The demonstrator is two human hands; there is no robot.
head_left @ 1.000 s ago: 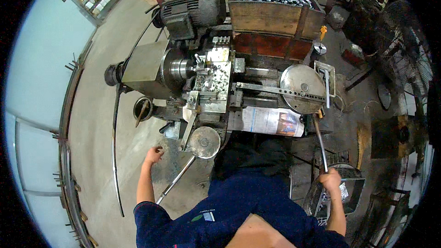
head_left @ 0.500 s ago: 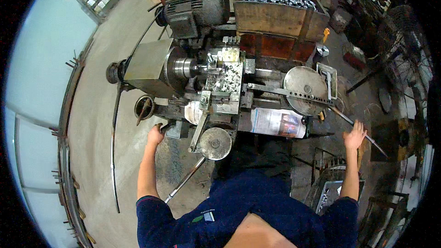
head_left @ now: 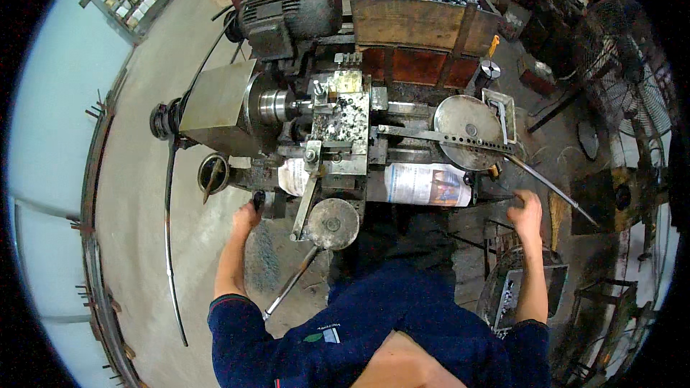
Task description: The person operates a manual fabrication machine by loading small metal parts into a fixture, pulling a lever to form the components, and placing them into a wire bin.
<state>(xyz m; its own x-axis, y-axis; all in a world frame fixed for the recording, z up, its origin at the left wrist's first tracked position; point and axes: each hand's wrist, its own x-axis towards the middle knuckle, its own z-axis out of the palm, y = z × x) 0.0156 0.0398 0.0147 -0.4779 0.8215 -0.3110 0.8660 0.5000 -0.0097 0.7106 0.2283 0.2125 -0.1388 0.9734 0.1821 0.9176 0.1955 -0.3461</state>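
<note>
A small lathe-like machine stands in front of me, with a metal chuck and a chip-covered tool slide. My left hand is closed round a dark handle at the machine's front left. At the right, my right hand hangs with thumb and fingers apart, beside the tip of a dark thin rod. Just beyond that hand slants a long metal lever, joined to a round plate. Another round plate, with its own lever, sits nearer my body.
Behind the machine, a wooden box is heaped with small metal parts. An electric motor stands at the back left. A pot holds a stick. Printed paper covers the front rail. A tray lies below my right arm; a fan stands far right.
My right hand has left the long metal lever and moved left, toward the dark rod. My left hand stays at its handle. The whole view has shifted slightly.
</note>
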